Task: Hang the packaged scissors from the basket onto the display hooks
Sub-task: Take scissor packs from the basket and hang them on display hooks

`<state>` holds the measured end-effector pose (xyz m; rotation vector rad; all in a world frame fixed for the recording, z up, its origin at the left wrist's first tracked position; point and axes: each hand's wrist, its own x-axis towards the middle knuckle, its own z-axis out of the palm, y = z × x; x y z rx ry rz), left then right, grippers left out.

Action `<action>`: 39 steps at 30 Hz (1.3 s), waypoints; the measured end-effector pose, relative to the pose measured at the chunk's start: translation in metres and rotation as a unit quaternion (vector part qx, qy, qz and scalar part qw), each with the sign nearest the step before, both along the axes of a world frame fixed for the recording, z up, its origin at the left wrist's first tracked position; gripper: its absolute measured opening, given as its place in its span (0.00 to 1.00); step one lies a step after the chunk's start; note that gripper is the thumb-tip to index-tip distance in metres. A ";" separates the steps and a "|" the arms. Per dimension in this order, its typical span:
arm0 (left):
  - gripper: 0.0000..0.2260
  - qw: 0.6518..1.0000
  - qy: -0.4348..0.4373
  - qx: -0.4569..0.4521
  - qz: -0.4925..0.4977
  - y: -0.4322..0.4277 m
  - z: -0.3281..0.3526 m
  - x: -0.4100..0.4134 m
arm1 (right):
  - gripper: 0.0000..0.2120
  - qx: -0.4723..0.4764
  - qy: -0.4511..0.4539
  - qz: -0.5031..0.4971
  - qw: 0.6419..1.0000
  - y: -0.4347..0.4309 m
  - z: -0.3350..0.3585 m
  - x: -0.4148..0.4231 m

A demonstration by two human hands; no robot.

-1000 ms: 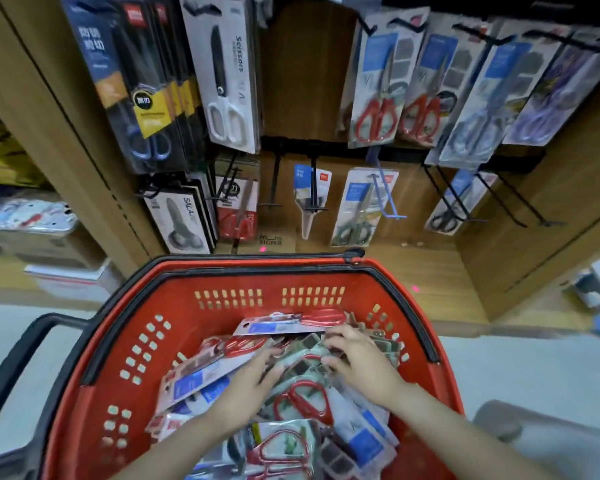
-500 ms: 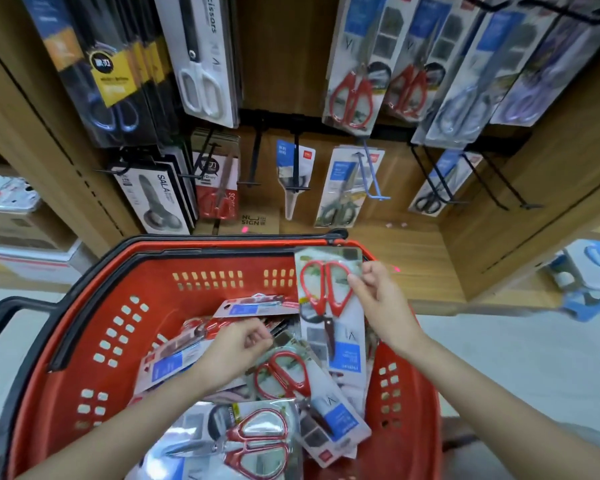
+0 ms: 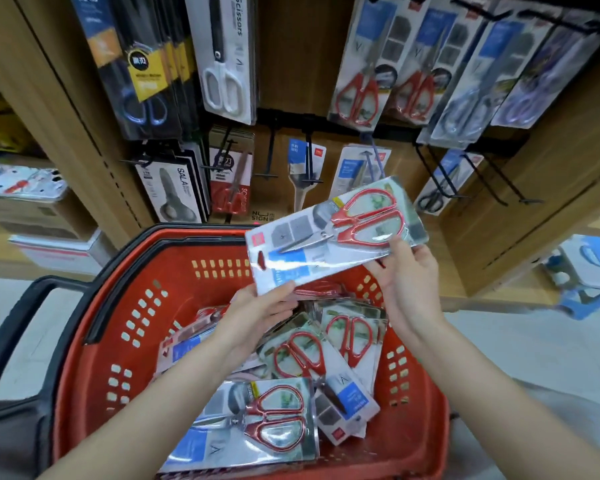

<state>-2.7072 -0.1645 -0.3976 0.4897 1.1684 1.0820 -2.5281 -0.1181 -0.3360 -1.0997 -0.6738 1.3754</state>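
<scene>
Packaged scissors (image 3: 336, 237): held sideways over the basket (image 3: 94, 341), between both grips.
Left grip (image 3: 257, 317): pinches its lower corner, near the hang hole.
Right grip (image 3: 406, 278): curls under the handle end.
Risk: the slick corner pinch may slip, and the sideways hole could miss the hooks (image 3: 529, 201) above-right.

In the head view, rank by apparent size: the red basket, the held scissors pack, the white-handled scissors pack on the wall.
1. red basket
2. held scissors pack
3. white-handled scissors pack, farther away and cut by the frame edge, so unsure.
</scene>
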 end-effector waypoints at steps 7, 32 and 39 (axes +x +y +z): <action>0.08 0.981 -0.008 0.021 0.192 -0.005 0.010 -0.053 | 0.22 -0.134 -0.170 0.326 0.920 -0.036 -0.030 0.009; 0.08 0.929 0.324 0.109 0.145 -0.037 0.006 -0.090 | 0.23 0.079 -0.654 0.344 0.669 0.026 -0.105 -0.031; 0.11 0.915 0.381 0.074 0.111 -0.031 -0.016 -0.097 | 0.20 0.088 -0.748 0.367 0.545 0.050 -0.128 -0.035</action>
